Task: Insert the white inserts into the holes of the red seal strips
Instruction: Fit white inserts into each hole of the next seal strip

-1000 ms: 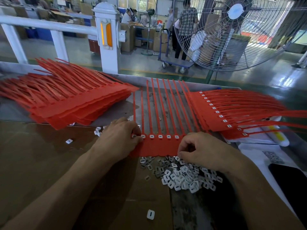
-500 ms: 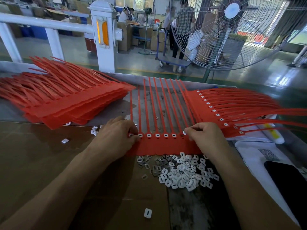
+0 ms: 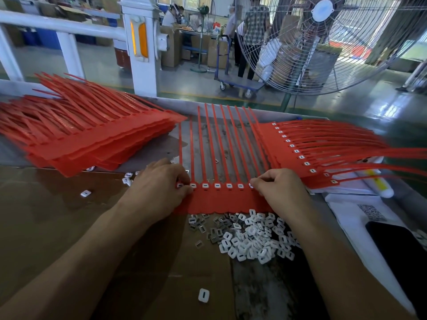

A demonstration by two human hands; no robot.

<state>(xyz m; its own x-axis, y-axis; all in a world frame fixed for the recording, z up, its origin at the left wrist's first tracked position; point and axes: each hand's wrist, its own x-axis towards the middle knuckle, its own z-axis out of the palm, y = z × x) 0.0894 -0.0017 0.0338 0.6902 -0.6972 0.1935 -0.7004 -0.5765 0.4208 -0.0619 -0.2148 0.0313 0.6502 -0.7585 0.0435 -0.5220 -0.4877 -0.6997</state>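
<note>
A red seal strip sheet (image 3: 221,200) lies flat in front of me, its thin tails pointing away. Several white inserts (image 3: 217,185) sit in a row in its holes. My left hand (image 3: 159,188) holds the sheet's left end, fingers curled over the edge beside the leftmost inserts. My right hand (image 3: 277,190) pinches a white insert at the hole on the sheet's right end. A loose pile of white inserts (image 3: 254,241) lies just below the sheet.
A stack of red sheets (image 3: 92,139) lies at the left, and another stack with inserts fitted (image 3: 300,153) at the right. Grey metal pieces (image 3: 201,225) border the pile. Single inserts (image 3: 203,295) lie on the cardboard (image 3: 46,215). A black phone (image 3: 402,250) rests on paper at the right.
My right hand left the insert pile and moved up to the sheet's right end, where it now pinches an insert at the hole. My left hand stayed at the left end.
</note>
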